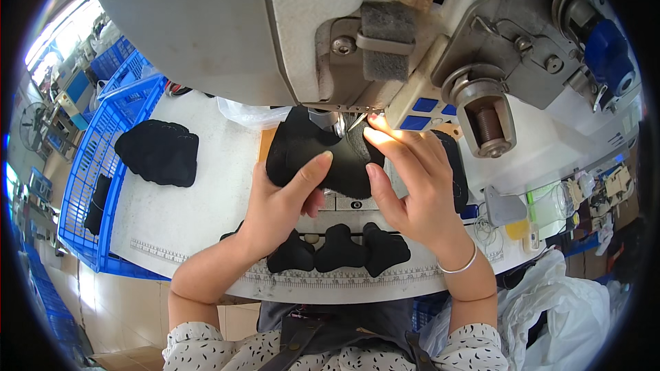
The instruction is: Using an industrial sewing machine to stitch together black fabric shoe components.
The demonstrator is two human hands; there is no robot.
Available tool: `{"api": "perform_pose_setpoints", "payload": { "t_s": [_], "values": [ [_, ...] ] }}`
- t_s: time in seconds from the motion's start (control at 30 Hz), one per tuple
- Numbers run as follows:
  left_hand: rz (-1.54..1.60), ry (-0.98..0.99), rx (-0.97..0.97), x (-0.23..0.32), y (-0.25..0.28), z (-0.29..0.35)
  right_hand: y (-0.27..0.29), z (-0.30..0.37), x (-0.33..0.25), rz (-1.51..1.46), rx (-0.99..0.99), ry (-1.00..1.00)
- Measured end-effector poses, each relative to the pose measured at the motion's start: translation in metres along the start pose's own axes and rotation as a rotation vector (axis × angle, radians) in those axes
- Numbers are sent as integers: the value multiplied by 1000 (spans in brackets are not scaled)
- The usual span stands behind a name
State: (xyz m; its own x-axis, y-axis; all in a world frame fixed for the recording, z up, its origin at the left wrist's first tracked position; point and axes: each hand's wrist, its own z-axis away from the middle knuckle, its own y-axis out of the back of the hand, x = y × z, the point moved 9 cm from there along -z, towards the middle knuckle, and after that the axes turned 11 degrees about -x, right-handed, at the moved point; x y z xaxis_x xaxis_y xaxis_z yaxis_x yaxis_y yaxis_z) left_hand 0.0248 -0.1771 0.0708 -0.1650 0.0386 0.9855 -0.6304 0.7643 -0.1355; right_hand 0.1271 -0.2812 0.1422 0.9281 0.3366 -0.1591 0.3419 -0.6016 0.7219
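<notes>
A black fabric piece (313,148) lies under the needle area of a sewing machine (330,41), lit by a small lamp. My left hand (285,196) grips its near left edge, thumb on top and fingers curled beneath. My right hand (412,178) rests at the right edge of the fabric, fingers stretched forward beside the presser foot (340,124) and thumb apart from them. The fingertips press the cloth flat rather than wrapping round it. Several small black fabric pieces (340,247) lie in a row along the table's near edge, between my forearms.
A stack of black pieces (159,152) lies on the white table (227,158) at left, beside a blue plastic crate (82,213). More black fabric (452,172) sits right of my right hand. White plastic bags (550,309) hang at lower right. A ruler strip (254,276) follows the front edge.
</notes>
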Motion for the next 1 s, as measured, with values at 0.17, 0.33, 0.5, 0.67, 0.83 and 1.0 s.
{"api": "perform_pose_setpoints", "payload": {
  "t_s": [0.17,0.33,0.5,0.67,0.83,1.0],
  "values": [
    [33,-5,-20,1,2,-9,0,1,-1,54,6,15],
    [19,23,-18,-2,2,-8,0,2,0,43,20,22],
    [58,-25,66,6,12,-8,-1,2,3,-4,3,7],
    [1,-64,23,12,14,-10,5,0,2,4,-50,-66],
    [-125,-89,-39,17,15,-12,20,26,19,-4,95,-176],
    [-443,-8,38,23,74,-14,13,51,44,53,-1,-314]
  ]
}}
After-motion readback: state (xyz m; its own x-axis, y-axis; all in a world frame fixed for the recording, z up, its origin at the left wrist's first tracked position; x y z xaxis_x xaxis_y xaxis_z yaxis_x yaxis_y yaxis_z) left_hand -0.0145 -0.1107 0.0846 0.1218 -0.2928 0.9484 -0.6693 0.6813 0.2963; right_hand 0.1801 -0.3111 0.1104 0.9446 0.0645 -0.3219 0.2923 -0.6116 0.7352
